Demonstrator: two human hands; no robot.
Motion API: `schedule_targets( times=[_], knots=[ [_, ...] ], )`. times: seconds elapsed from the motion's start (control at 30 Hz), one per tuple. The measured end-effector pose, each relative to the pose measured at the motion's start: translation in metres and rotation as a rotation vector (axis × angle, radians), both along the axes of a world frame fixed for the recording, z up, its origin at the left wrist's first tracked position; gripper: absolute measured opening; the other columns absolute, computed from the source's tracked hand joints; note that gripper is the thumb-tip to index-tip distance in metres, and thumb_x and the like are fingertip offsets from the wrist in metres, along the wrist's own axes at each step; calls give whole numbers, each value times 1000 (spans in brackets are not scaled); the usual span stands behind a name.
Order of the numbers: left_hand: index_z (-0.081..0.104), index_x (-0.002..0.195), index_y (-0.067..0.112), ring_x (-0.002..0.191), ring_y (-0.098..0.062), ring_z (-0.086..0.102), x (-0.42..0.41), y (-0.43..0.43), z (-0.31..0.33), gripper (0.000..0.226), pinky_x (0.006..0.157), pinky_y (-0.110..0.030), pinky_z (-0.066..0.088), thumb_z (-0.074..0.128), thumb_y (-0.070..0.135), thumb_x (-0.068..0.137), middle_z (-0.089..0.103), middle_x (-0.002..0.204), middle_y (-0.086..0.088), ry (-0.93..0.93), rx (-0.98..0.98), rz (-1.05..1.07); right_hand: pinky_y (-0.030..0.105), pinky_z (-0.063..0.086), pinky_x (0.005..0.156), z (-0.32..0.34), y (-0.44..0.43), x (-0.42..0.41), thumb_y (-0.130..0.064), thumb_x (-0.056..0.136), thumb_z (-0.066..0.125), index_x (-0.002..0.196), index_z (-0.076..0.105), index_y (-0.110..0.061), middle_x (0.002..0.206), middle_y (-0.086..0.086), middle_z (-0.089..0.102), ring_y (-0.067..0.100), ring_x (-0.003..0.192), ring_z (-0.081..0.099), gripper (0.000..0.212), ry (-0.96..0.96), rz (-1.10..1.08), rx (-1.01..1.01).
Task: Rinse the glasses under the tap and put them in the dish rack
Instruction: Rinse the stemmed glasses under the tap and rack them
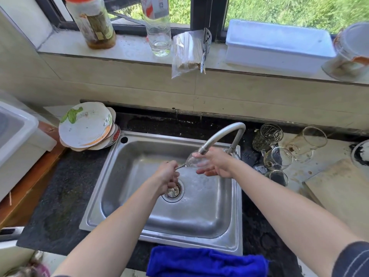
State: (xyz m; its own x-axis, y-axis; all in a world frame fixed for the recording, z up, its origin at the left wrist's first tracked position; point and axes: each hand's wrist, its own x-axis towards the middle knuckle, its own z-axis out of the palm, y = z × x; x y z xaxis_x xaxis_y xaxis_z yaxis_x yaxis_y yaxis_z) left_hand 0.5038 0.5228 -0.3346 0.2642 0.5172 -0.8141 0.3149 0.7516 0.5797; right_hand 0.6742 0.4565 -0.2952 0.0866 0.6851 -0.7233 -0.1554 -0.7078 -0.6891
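Note:
A clear stemmed glass [192, 161] lies tilted over the steel sink [199, 222], its bowl right under the mouth of the curved tap [220, 134]. My left hand [167, 176] grips its stem near the drain. My right hand [214, 164] is wrapped around the bowl, fingers on the glass. Several more glasses wait on the counter right of the sink: a patterned tumbler [266, 138], a handled mug [307, 143], a round glass [277, 160] and a smaller one [278, 176]. No dish rack that I can identify is in view.
Stacked plates [85, 126] sit at the sink's back left corner. A blue cloth [205, 262] hangs at the front edge. A wooden board [339, 188] lies at the right. Bottles [91, 23], a chopstick bag [187, 50] and a white box [277, 45] line the windowsill.

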Motion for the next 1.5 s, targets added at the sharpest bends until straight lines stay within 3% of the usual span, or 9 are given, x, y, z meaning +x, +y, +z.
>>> schedule_targets(
  times=[0.13,0.23,0.37,0.53,0.7,1.1,1.23,1.4,1.5],
  knots=[
    [40,104,12,46,-12,30,26,0,-12,21,36,-15,25,56,6,91,41,68,-9,-78,79,174,35,59,66,-4,-27,-4,-20,78,81,123,54,-15,110,9,66,26,86,72,53,-186,-166,162],
    [49,91,10,44,-15,40,54,-9,-14,23,37,-19,36,68,1,82,53,70,-10,-178,-63,298,38,60,78,-8,-53,-7,-11,74,83,122,56,-18,109,7,67,23,97,69,55,-308,-276,291],
    [56,100,-1,56,-17,54,75,-19,-7,25,40,-18,42,66,-9,79,64,79,-14,-295,-135,268,33,57,87,-15,-77,2,-16,69,87,118,57,-34,121,-2,62,12,103,66,61,-479,-260,321],
    [54,103,6,63,-18,57,86,-22,0,31,48,-23,45,65,-11,80,66,86,-14,-375,-105,293,16,47,81,-5,-78,8,-29,67,88,125,61,-25,112,-12,56,5,97,60,64,-677,-249,322],
    [58,88,9,44,-13,44,84,-23,-2,6,43,-23,40,63,5,89,51,54,-3,-186,-1,232,25,50,82,-4,-88,0,-44,66,86,123,65,-22,102,-10,61,2,88,59,65,-701,-296,245],
    [58,83,8,43,-20,46,79,-26,-4,14,39,-23,42,54,18,92,50,58,-6,9,309,-50,35,55,82,3,-96,-10,-26,70,82,125,63,-20,109,3,52,18,96,58,59,-1290,113,604],
    [60,86,14,45,-19,45,76,-20,0,7,40,-21,34,53,14,89,53,63,-4,88,342,-195,33,55,80,4,-101,-10,-33,70,80,124,63,-24,109,-1,51,14,93,58,58,-1211,124,606],
    [61,99,14,48,-13,38,72,-16,14,16,45,-21,28,47,10,93,52,73,-5,-173,40,-152,13,51,75,9,-99,-4,-35,70,84,121,61,-33,110,-9,57,5,84,60,56,-770,-255,412],
    [64,100,15,47,-11,35,72,-12,19,22,39,-18,26,43,19,94,53,77,-6,-254,-44,-25,33,59,75,2,-97,-1,-38,72,83,115,61,-35,112,5,63,18,92,67,49,-439,-449,296]
  ],
)
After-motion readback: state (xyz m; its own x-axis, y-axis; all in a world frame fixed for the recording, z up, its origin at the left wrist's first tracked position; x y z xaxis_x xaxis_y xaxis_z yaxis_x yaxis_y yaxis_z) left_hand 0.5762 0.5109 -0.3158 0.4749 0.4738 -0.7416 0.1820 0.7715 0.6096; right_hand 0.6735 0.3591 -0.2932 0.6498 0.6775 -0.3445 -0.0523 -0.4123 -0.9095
